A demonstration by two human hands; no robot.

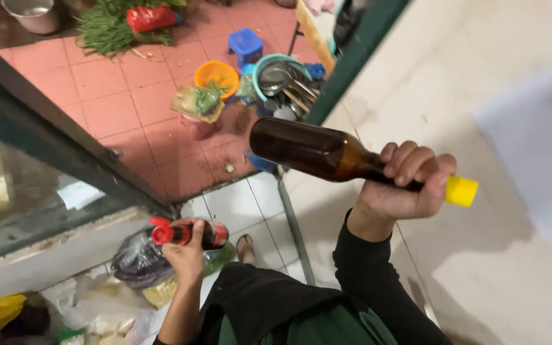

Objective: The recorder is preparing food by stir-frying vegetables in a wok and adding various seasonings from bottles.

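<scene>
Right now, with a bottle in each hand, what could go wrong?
The right hand grips the large brown bottle only by its neck, lying sideways in the air; it could slip and break on the tiled floor. Its yellow cap looks closed, but if loose, liquid might leak. The left hand holds the small red-capped bottle tilted above plastic bags; a drop could land on them.

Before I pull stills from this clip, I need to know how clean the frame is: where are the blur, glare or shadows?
Head view: the brown bottle and right hand look fairly sharp; the left hand with its red-capped bottle is slightly soft; the pale wall is washed out with a blurred grey shadow; the glass pane shows murky reflections.
</scene>
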